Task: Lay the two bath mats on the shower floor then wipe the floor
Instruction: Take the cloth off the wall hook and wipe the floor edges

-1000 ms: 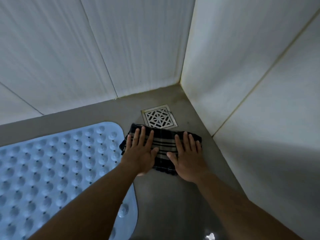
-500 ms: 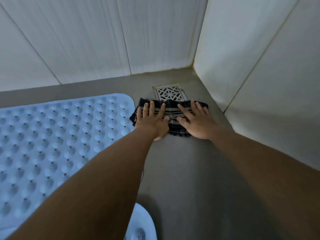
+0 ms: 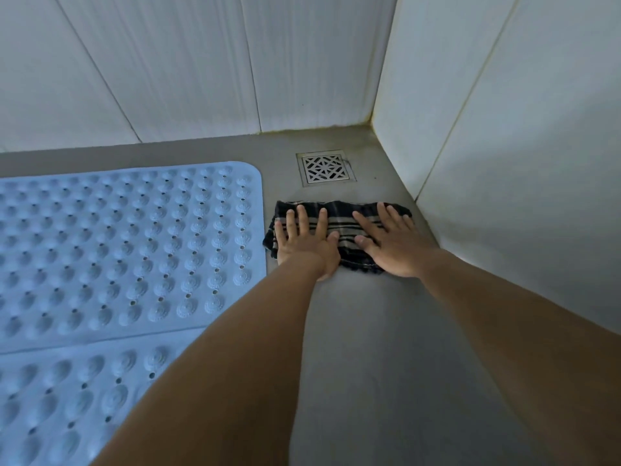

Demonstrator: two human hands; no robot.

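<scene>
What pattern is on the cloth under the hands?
Dark navy cloth with pale plaid stripes, seen in the head view.

The far mat [image 3: 127, 243] is cut off by the left edge of the frame, and its near right corner is hidden under the left forearm. The near mat [image 3: 67, 405] is cut off by the left and bottom edges, and its right side is covered by the same forearm. The middle of the cloth [image 3: 342, 227] is hidden beneath the left hand [image 3: 307, 245] and the right hand [image 3: 391, 243]. Both arms are cut off by the bottom and right edges. The near part of the floor [image 3: 376, 364] is cut off at the bottom edge.
</scene>
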